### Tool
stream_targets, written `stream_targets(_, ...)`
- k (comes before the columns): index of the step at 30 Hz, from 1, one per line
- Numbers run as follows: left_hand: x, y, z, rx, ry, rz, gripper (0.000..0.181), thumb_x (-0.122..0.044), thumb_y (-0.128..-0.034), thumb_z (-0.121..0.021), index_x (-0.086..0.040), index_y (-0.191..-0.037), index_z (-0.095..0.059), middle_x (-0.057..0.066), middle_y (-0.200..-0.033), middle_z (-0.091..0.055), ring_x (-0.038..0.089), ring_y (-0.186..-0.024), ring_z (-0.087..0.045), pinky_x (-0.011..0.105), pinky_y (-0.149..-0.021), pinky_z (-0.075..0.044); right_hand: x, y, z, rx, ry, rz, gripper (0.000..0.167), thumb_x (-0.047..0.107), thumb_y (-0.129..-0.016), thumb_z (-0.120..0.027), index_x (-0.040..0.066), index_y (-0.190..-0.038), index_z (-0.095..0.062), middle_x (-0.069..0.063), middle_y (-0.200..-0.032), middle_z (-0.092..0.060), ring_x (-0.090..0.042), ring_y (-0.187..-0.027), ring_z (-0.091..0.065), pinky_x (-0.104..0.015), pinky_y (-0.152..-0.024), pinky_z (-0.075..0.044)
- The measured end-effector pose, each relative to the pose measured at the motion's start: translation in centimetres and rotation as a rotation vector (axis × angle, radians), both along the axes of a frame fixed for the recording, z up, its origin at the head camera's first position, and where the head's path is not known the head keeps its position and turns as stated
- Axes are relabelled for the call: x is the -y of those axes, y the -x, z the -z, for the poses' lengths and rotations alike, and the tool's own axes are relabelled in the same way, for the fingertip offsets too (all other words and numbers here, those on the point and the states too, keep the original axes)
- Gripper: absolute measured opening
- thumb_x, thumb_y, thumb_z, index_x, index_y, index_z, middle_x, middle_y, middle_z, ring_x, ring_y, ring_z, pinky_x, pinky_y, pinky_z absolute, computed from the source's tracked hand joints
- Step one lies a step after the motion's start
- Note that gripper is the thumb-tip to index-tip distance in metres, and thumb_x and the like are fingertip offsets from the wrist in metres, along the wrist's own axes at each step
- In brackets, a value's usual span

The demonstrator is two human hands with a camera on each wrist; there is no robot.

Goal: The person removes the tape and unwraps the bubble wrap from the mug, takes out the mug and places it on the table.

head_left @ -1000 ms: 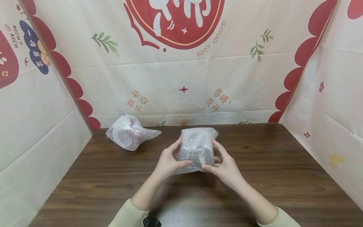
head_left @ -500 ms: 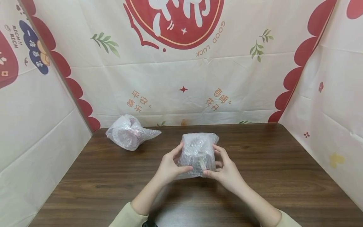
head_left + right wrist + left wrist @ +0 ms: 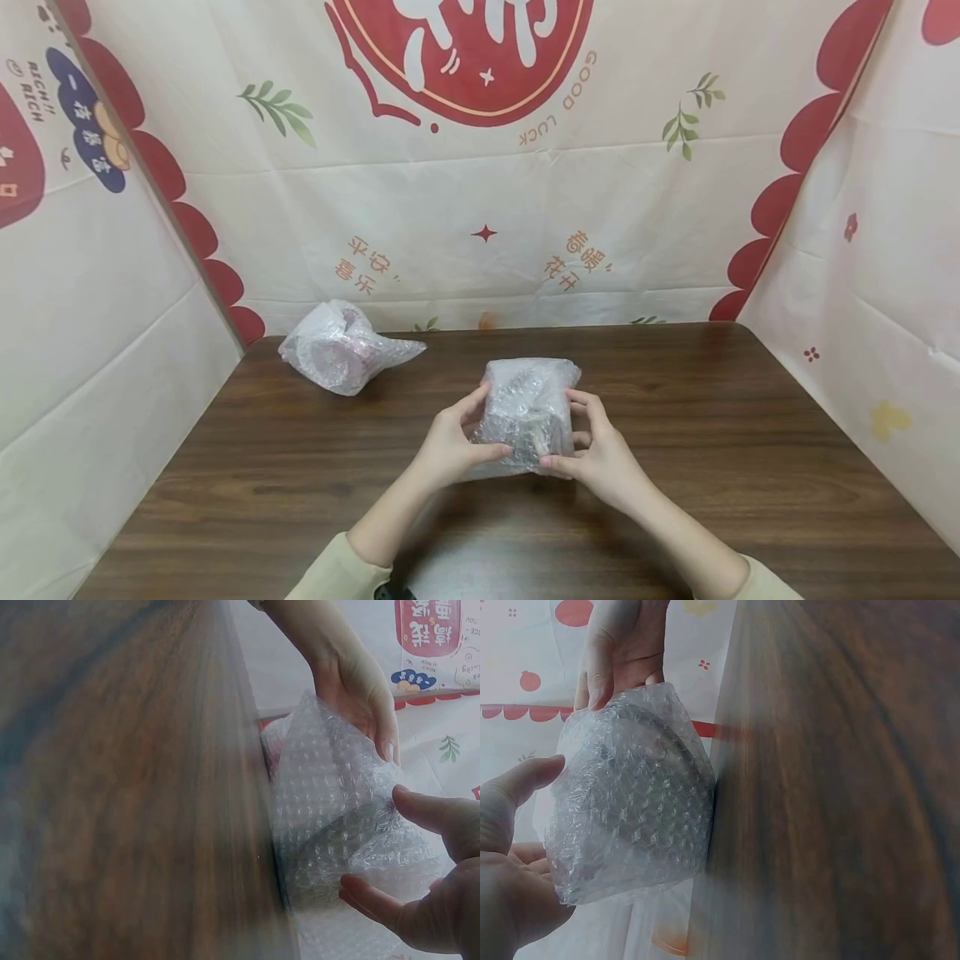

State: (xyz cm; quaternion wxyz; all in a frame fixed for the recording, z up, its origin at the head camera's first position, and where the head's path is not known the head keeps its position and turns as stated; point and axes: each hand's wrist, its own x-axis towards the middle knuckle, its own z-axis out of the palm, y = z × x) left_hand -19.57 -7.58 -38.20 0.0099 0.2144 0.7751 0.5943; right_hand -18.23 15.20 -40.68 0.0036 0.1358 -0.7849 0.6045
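A bubble-wrapped package [image 3: 528, 408] sits at the middle of the table, its contents blurred by the wrap; something dark and curved shows through it in the right wrist view. My left hand [image 3: 452, 442] holds it from the left, thumb on the near face and fingers along the side. From the right, my right hand [image 3: 603, 454] grips it the same way, with its thumb near the lower front corner. Both wrist views show the wrap [image 3: 641, 795] between the two hands, its underside at the tabletop. Some fingertips are hidden behind the package.
A second bubble-wrapped bundle [image 3: 337, 350], with pink showing through and a twisted tail of wrap pointing right, lies at the back left of the brown wooden table [image 3: 712, 467]. Printed cloth walls [image 3: 480, 192] stand behind the table and along both sides.
Both hands have brought the package a short way toward me and slightly to the right, keeping their hold on it. The pink bundle has stayed where it was.
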Motion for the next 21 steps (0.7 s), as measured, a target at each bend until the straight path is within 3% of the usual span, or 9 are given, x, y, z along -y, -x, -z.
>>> stream_targets(3, 0.0, -0.5, -0.8, 0.009, 0.015, 0.001, 0.077, 0.004, -0.0740, -0.079, 0.010, -0.140, -0.039, 0.026, -0.139, -0.045, 0.039, -0.117, -0.052, 0.044, -0.097, -0.043, -0.2, 0.1, 0.2, 0.002, -0.011, -0.008, 0.091, -0.003, -0.072, -0.081, 0.008, -0.142, -0.024, -0.026, -0.137, -0.031, -0.034, -0.093, -0.064, -0.032, -0.066, -0.057)
stream_targets(8, 0.2, -0.4, -0.6, -0.011, 0.012, 0.009, 0.073, 0.003, -0.0758, -0.077, 0.010, -0.139, -0.041, 0.028, -0.134, -0.048, 0.042, -0.115, -0.052, 0.051, -0.096, -0.043, -0.5, 0.4, 0.4, 0.000, -0.055, -0.022, 0.092, -0.001, -0.072, -0.082, 0.011, -0.141, -0.022, -0.025, -0.136, -0.032, -0.032, -0.091, -0.065, -0.032, -0.065, -0.057)
stream_targets(11, 0.4, 0.4, 0.6, -0.031, 0.000, 0.013, 0.071, 0.002, -0.0778, -0.076, 0.007, -0.139, -0.041, 0.027, -0.133, -0.050, 0.042, -0.115, -0.053, 0.053, -0.095, -0.043, -0.7, 0.4, 0.3, -0.029, -0.100, -0.024, 0.093, 0.002, -0.071, -0.083, 0.012, -0.142, -0.022, -0.025, -0.136, -0.035, -0.033, -0.093, -0.064, -0.031, -0.065, -0.057)
stream_targets(15, 0.7, 1.7, 2.4, -0.055, 0.006, 0.019, 0.069, -0.004, -0.0812, -0.076, 0.001, -0.141, -0.042, 0.020, -0.136, -0.050, 0.035, -0.116, -0.054, 0.046, -0.094, -0.046, -1.0, 0.5, 0.2, -0.118, -0.208, 0.000, 0.093, 0.012, -0.071, -0.086, 0.010, -0.142, -0.025, -0.025, -0.135, -0.040, -0.034, -0.098, -0.061, -0.031, -0.071, -0.056)
stream_targets(21, 1.2, 2.2, 3.1, -0.089, 0.014, 0.040, 0.061, -0.014, -0.0858, -0.073, -0.006, -0.140, -0.046, 0.015, -0.130, -0.055, 0.029, -0.110, -0.058, 0.039, -0.090, -0.050, -1.6, 0.7, -0.1, -0.249, -0.407, 0.087, 0.087, 0.037, -0.073, -0.084, 0.006, -0.139, -0.036, -0.019, -0.131, -0.048, -0.036, -0.115, -0.052, -0.053, -0.089, -0.046)
